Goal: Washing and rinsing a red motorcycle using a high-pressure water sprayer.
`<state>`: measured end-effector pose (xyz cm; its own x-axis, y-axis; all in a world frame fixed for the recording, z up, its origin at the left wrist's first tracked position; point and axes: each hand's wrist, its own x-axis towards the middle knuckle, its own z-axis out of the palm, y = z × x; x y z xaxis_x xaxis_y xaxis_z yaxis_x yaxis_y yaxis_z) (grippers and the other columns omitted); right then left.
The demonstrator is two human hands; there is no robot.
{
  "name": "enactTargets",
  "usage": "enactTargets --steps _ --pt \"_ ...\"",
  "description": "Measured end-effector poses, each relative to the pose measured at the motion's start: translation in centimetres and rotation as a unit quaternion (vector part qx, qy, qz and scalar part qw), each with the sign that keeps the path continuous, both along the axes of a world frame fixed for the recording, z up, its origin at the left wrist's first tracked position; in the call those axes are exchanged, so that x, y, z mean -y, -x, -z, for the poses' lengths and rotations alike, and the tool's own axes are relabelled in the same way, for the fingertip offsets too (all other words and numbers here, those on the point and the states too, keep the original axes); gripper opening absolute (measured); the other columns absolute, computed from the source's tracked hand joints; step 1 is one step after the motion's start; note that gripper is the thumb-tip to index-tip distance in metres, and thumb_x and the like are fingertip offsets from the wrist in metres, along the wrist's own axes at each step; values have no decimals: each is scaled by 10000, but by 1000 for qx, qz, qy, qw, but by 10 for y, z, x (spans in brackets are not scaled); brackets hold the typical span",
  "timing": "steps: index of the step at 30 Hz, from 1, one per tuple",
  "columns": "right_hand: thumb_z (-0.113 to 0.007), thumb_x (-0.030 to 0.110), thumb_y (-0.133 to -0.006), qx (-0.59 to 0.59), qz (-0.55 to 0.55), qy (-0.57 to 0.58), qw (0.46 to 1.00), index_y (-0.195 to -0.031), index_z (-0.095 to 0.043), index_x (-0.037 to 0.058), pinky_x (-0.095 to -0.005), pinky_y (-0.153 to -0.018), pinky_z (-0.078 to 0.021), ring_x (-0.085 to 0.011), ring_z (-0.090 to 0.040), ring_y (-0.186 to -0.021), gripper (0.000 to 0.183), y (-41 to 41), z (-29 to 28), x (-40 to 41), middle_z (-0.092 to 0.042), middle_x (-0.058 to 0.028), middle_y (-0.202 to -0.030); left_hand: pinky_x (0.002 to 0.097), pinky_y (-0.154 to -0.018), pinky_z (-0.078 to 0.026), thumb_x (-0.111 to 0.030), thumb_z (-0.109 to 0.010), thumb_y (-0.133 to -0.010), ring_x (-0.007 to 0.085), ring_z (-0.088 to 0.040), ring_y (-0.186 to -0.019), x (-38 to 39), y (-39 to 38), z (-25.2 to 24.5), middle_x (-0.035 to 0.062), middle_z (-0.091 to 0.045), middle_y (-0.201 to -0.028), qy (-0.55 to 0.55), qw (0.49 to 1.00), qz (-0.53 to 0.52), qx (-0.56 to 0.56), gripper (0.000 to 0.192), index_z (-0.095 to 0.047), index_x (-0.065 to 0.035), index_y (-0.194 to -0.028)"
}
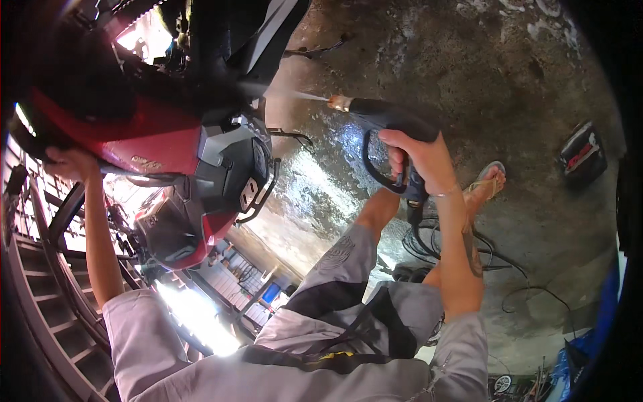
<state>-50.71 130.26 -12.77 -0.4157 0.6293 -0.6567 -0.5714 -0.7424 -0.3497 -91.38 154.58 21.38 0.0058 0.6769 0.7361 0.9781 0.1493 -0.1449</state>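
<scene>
A pressure-washer spray gun [394,118] is in my right hand [427,161], which grips its handle at the trigger. From its metal nozzle a thin jet of water points left, onto the dark underside of a red and black motorcycle [161,135]. The motorcycle fills the upper left of the view. My left hand [73,163] rests against the edge of the motorcycle's body at the far left; its fingertips are partly hidden in shadow, so its grip is unclear. A black hose [424,243] hangs from the gun's handle.
Hose coils lie on the wet concrete floor [452,75] near my sandalled foot [490,183]. A black object with red marking [582,153] lies at the right. Metal stairs [55,306] stand at the lower left. Blue plastic [577,357] and assorted items are at the lower right.
</scene>
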Motion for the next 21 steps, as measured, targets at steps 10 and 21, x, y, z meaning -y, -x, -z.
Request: enactTargets --steps 10,21 --pt "-669 164 -793 -28 171 114 978 -856 -594 67 -306 -438 -423 -142 -472 -442 138 -8 -15 -49 -462 -19 -536 446 -835 -371 -327 -561 -870 373 -486 -910 -16 -8 -34 243 -442 -971 89 988 67 -109 443 -473 99 -957" --pt "-729 260 -735 84 -73 -111 988 -728 -641 9 -286 -440 -434 -141 -545 -432 266 100 -85 -41 -592 -63 -564 438 -825 -356 -371 -642 -823 338 -443 -886 -10 -10 -14 208 -445 -956 22 981 189 -32 502 -488 84 -970"
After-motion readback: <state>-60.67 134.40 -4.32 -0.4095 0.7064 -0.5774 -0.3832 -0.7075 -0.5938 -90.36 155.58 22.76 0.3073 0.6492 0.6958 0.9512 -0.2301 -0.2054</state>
